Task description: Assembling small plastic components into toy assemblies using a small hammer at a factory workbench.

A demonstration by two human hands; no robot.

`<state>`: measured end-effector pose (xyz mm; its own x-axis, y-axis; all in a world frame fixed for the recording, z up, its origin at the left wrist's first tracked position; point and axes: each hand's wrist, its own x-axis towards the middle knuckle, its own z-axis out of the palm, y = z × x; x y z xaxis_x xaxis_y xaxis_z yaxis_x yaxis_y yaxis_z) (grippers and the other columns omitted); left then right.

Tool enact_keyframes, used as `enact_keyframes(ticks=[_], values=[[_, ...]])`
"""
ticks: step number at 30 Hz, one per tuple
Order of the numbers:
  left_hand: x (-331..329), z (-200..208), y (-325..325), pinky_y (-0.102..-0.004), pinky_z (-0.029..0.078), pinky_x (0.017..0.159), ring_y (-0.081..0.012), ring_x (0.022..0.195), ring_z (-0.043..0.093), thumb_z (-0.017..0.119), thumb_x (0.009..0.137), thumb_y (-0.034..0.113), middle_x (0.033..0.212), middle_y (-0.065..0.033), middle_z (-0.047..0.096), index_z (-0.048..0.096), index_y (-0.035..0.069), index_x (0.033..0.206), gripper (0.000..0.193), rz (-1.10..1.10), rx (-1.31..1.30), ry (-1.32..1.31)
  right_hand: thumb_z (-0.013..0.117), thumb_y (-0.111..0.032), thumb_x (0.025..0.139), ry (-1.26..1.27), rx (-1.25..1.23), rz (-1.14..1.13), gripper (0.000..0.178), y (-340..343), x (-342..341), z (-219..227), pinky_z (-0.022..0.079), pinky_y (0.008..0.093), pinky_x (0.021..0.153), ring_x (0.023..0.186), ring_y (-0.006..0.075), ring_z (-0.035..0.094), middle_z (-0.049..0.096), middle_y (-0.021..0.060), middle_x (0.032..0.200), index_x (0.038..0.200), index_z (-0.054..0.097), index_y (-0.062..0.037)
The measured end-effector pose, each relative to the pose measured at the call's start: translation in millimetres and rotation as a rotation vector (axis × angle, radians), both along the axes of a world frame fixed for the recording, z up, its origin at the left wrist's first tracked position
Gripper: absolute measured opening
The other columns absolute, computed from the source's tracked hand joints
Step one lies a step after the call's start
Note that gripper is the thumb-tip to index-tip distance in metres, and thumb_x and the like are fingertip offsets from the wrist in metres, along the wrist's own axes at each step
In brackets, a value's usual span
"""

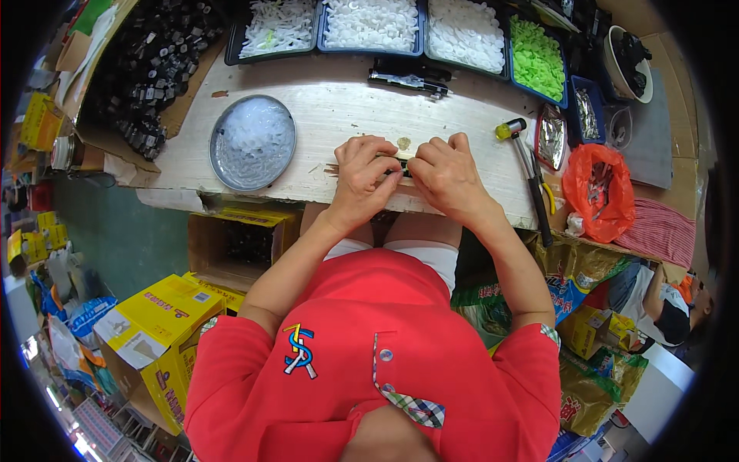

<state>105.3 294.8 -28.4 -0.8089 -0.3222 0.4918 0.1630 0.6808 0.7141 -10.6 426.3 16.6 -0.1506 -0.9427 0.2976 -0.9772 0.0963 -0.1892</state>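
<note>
Near the front edge of the worktable [323,115], my left hand [360,179] and my right hand [449,179] grip a small dark part [405,166] between them. Fingers of both hands are closed round its ends, so only a short middle piece shows and its kind cannot be made out. Beyond the hands lies a black elongated plastic assembly [408,81] with a clear or silvery strip. Left of my left hand sits a round metal tray [218,169] heaped with translucent white pieces [255,129].
Dark trays of small white parts [369,27] and bright green parts [535,58] line the back. At left, a carton holds black pieces [162,73]. A hammer [533,181], a red plastic bag [589,204] and a blue bin [586,112] stand at right. Cartons [165,319] sit below.
</note>
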Motion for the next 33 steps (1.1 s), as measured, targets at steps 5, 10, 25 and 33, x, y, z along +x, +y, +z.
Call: enact_keyframes(ticks=[5, 10, 25, 33], values=[[-1.7, -0.7, 0.6, -0.0356, 0.029, 0.083, -0.0197, 0.095, 0.049, 0.065, 0.065, 0.008, 0.092, -0.0018, 0.057, 0.059, 0.008, 0.073, 0.01, 0.004, 0.012, -0.002, 0.06, -0.01, 0.066, -0.007, 0.052, 0.037, 0.004, -4.4, -1.4, 3.3, 0.032, 0.0356, 0.069, 0.074, 0.0187, 0.051, 0.05, 0.0035, 0.072, 0.068, 0.056, -0.009], [-2.7, -0.4, 0.9, -0.0357, 0.028, 0.082, -0.0194, 0.094, 0.049, 0.064, 0.064, 0.007, 0.092, -0.0016, 0.057, 0.059, 0.008, 0.073, 0.01, 0.004, 0.025, -0.017, 0.061, -0.008, 0.064, -0.014, 0.075, 0.083, 0.007, -7.5, -2.4, 7.2, 0.033, 0.0349, 0.07, 0.075, 0.0192, 0.051, 0.051, 0.0048, 0.074, 0.071, 0.059, -0.0073], [-4.8, -3.3, 0.3, -0.0354, 0.028, 0.082, -0.0196, 0.093, 0.048, 0.063, 0.064, 0.006, 0.092, -0.0007, 0.056, 0.056, 0.009, 0.072, 0.011, -0.036, 0.023, -0.012, 0.062, -0.01, 0.065, -0.136, 0.126, 0.004, 0.006, -2.1, -6.2, -2.0, 0.034, 0.0352, 0.071, 0.078, 0.0208, 0.053, 0.054, 0.0041, 0.076, 0.071, 0.06, -0.0093], [-3.1, 0.4, -4.2, -0.033, 0.028, 0.083, -0.0191, 0.095, 0.047, 0.067, 0.067, 0.011, 0.093, -0.0012, 0.056, 0.059, 0.009, 0.078, 0.014, -0.053, 0.014, -0.116, 0.065, -0.011, 0.074, -0.136, -0.156, -0.347, 0.006, 62.9, -44.7, 27.7, 0.036, 0.0336, 0.063, 0.07, 0.0226, 0.054, 0.056, 0.0046, 0.072, 0.077, 0.062, -0.0066]])
